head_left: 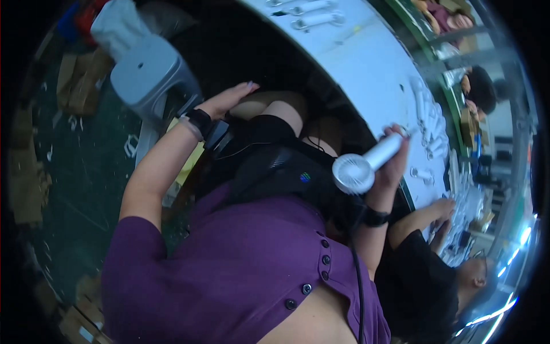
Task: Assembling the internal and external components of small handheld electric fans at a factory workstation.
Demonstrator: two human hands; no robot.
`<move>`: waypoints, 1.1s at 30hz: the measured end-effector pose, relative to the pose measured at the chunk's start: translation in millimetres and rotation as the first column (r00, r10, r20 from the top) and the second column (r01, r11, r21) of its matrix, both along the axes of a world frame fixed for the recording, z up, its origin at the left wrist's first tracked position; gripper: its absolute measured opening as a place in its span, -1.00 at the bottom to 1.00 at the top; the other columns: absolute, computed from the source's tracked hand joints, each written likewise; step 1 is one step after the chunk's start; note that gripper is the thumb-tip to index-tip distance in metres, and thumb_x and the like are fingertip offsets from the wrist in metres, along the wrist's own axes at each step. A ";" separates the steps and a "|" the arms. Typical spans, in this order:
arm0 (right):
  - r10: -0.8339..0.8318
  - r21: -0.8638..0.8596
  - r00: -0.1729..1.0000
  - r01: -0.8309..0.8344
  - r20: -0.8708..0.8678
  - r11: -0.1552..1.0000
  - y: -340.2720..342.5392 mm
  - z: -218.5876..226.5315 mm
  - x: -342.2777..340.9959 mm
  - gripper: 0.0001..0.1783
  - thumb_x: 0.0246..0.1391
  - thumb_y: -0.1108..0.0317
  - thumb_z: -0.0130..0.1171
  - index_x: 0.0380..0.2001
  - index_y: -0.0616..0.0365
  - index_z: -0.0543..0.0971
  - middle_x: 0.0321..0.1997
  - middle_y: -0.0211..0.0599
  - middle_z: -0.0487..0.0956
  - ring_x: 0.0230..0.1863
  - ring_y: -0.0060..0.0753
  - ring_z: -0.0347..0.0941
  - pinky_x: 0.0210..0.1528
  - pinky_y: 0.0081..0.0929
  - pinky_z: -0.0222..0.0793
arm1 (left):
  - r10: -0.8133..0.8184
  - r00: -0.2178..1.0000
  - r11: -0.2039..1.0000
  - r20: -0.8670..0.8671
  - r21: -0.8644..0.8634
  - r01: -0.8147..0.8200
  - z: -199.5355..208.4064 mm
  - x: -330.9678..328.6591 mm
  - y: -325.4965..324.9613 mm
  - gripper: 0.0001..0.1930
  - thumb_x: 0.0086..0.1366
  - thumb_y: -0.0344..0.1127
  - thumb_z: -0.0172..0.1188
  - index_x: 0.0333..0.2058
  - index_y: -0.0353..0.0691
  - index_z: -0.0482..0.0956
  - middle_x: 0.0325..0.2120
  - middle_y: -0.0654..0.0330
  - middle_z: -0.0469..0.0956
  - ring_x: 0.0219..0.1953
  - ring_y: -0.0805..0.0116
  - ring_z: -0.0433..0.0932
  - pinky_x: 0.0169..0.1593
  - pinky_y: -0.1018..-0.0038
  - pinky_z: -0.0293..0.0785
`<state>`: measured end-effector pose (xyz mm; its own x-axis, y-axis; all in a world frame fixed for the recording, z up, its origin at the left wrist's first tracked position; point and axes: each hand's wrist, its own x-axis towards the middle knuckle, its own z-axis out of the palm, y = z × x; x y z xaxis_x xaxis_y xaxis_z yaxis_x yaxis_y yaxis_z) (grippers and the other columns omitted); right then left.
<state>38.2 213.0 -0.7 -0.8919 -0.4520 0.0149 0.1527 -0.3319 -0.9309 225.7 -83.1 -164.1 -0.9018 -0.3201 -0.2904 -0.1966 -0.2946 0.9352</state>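
Note:
A white handheld fan (353, 173) with a round ribbed head is gripped around its handle by my right hand (395, 163). It is held beside the edge of the white worktable (355, 74), its head toward my lap. My left hand (232, 98) holds nothing; its fingers are stretched out flat next to my bare knee, apart from the table. More white fans (432, 123) lie in a heap on the table past my right hand. At the table's far end are several white fan-like pieces (315, 20).
A grey plastic stool (152, 71) with a pale bag on it stands to my left. Cardboard boxes (83, 83) and scraps lie on the green floor (86, 183). Close on my right a person in black (424, 281) works at the same table; other people sit across from it.

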 end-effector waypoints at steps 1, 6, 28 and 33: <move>0.003 -0.057 0.999 0.000 0.047 0.998 10.0 -2.1 -2.5 -0.65 0.26 0.17 -0.09 -0.11 0.25 0.42 -0.20 -0.28 0.48 -0.22 -0.51 0.39 -0.20 -0.63 0.33 | 0.090 0.979 0.996 0.184 -0.015 -0.088 -45.3 18.0 0.8 -0.39 0.34 0.15 -0.17 0.17 -0.17 0.27 0.14 0.17 0.27 0.11 0.34 0.30 0.17 0.40 0.20; 0.322 -0.094 0.938 -0.311 0.128 0.946 57.6 -9.8 -4.7 -0.62 0.25 0.12 -0.06 -0.14 0.28 0.38 -0.28 -0.29 0.44 -0.37 -0.58 0.33 -0.34 -0.69 0.34 | -0.257 0.939 0.956 0.228 0.206 0.211 -69.7 52.7 48.7 -0.46 0.34 0.05 -0.09 0.13 -0.22 0.32 0.11 0.08 0.34 0.10 0.26 0.34 0.12 0.40 0.28; -0.158 0.423 0.985 0.115 0.069 0.899 6.1 4.1 11.9 -0.65 0.24 0.04 -0.08 -0.16 0.11 0.39 -0.33 -0.42 0.47 -0.50 -0.69 0.33 -0.58 -0.78 0.29 | -0.495 0.866 0.782 0.066 -0.401 0.477 -49.9 107.5 11.0 -0.67 0.08 -0.40 0.06 -0.13 -0.36 0.45 -0.12 -0.05 0.44 -0.05 -0.01 0.42 0.01 0.26 0.34; -0.113 0.408 0.991 0.076 0.067 0.910 10.8 -2.6 7.2 -0.65 0.24 0.06 -0.07 -0.18 0.15 0.39 -0.32 -0.38 0.46 -0.51 -0.69 0.30 -0.58 -0.77 0.28 | -0.555 0.791 0.703 0.258 -0.363 0.612 -92.9 66.4 18.3 -0.64 0.05 -0.43 -0.01 -0.12 -0.36 0.43 -0.15 -0.08 0.47 -0.07 -0.06 0.43 -0.04 0.24 0.36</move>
<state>45.4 223.9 -3.3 -0.9201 -0.3164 -0.2307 0.2257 0.0529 -0.9728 292.1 -64.9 -256.9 -0.9147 0.1458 -0.3769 -0.3174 0.3181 0.8933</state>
